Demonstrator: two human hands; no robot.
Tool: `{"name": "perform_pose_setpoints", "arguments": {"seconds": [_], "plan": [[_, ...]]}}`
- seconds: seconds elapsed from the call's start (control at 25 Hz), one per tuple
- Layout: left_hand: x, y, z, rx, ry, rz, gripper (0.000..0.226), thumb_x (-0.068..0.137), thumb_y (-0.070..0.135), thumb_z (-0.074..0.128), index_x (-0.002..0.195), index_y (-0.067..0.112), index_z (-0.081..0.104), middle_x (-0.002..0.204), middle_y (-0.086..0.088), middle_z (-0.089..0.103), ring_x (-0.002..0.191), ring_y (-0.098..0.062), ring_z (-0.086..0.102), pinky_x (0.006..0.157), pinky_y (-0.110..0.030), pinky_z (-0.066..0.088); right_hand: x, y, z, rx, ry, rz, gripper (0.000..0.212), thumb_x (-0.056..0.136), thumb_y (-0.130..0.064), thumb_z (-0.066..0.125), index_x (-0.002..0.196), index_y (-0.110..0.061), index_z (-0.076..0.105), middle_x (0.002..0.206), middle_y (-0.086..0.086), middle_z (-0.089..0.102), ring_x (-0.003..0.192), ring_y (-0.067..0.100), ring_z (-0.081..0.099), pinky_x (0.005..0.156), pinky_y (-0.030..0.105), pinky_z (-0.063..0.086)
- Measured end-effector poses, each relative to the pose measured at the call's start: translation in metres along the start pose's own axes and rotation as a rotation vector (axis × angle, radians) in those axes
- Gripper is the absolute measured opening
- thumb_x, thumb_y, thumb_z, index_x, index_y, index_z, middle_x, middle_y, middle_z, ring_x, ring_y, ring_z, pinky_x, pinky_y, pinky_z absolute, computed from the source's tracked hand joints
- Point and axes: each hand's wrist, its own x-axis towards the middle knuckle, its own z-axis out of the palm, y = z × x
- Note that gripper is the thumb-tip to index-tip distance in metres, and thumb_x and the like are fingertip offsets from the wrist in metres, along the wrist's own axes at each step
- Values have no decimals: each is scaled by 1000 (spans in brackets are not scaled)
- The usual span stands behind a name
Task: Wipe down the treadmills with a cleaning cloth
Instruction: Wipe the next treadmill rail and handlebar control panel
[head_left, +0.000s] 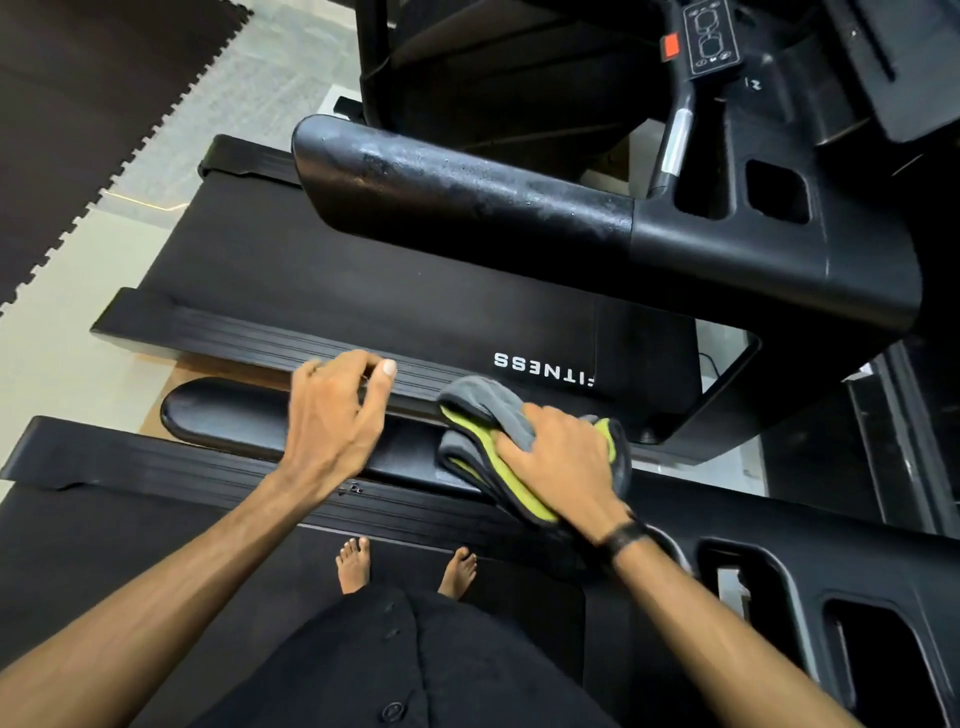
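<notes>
Item: two treadmills, side by side; I stand barefoot on the near treadmill (156, 545), the far treadmill (363, 270) lies at 12 o'clock. Item: one cleaning cloth (488, 410), grey with a yellow-green face, folded, draped over the near treadmill's padded handrail (234, 415) at about 1 o'clock of my feet. Item: two hands. My right hand (561, 462) presses down on the cloth with fingers spread and lightly curled over it; my left hand (337, 410) hovers over the handrail at 11 o'clock, fingers loosely bent, holding nothing I can see. Item: one far handrail (467, 192), streaked and speckled, to my eye not yet wiped. Item: one control panel (711, 36) at 1 o'clock, far. Item: one wristband (626, 535), right wrist. Risks, as I judge them: the cloth's loose folds overhang the rail edge and could slide off into the gap between the machines if my pressure eases; a stroke that runs too short would leave the rail's rounded end untouched; the far rail's residue may smear rather than lift if the cloth is already soiled.
</notes>
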Motion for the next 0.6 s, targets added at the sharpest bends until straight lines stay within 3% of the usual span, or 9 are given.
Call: {"name": "perform_pose_setpoints", "arguments": {"seconds": [0.12,0.24,0.32,0.4,0.48,0.6], "plan": [[10,-42,-29,171,5,31,37,100,44,39,93,17,63,87,0,69,82,-23,62,107,-54,30,-13,56,-15,-30,-42,139,49,73,-66,38,83,-24,62,80,3,68,82,33,66,63,38,42],[14,-67,-40,282,-42,-2,43,100,48,34,96,15,62,93,-5,69,91,-27,63,113,-55,23,17,88,-18,-43,-324,397,52,79,-67,50,109,-31,70,103,6,73,102,34,66,74,37,41],[14,-67,-35,303,-52,17,43,101,48,34,95,14,59,90,-4,67,89,-25,62,113,-55,23,40,76,-6,-70,-503,415,61,84,-68,54,126,-24,65,125,10,67,116,33,62,88,39,43],[14,-64,-32,291,-25,4,44,102,50,33,92,15,58,87,-2,65,85,-23,61,113,-55,23,61,39,10,-51,-589,353,65,88,-66,52,129,-16,60,136,12,61,123,33,58,95,39,42],[13,-66,-33,274,-5,-6,44,103,50,32,91,16,57,85,-1,64,83,-21,59,112,-55,24,73,-9,19,0,-559,254,63,90,-65,49,124,-14,61,134,14,62,121,34,59,93,40,42],[13,-67,-34,254,-4,-39,44,103,48,31,90,16,57,83,0,64,82,-21,59,112,-56,23,56,-53,17,7,-350,110,57,90,-66,42,108,-19,68,113,11,70,107,35,65,79,39,41]]}}
